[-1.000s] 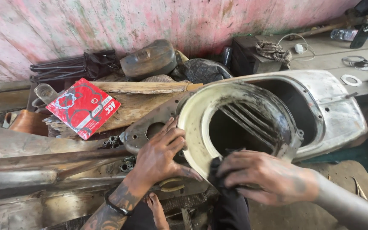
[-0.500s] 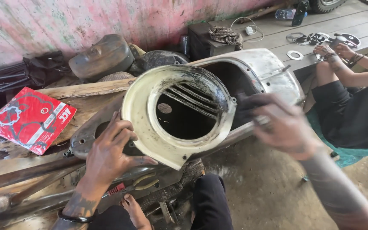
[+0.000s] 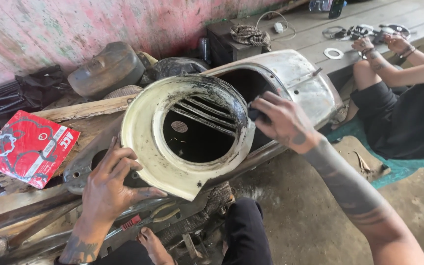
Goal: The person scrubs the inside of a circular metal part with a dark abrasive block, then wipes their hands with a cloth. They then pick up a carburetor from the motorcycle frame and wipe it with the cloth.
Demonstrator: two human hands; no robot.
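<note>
**A:** On the workshop floor here, we've got the cream fan cover [image 3: 172, 162] propped up against the scooter body panel [image 3: 295, 83]. Our left hand [image 3: 111, 184] is spread flat by its lower rim, steadying it.

**B:** Yep, and our right hand [image 3: 280, 122] is pinching a dark rag [image 3: 255, 115] against the cover's right edge. Outer face looks fairly wiped, but we'd guess grime around the slats and inner ring is still left.

**A:** Red gasket packet [image 3: 25, 147] just sits off left.
</note>
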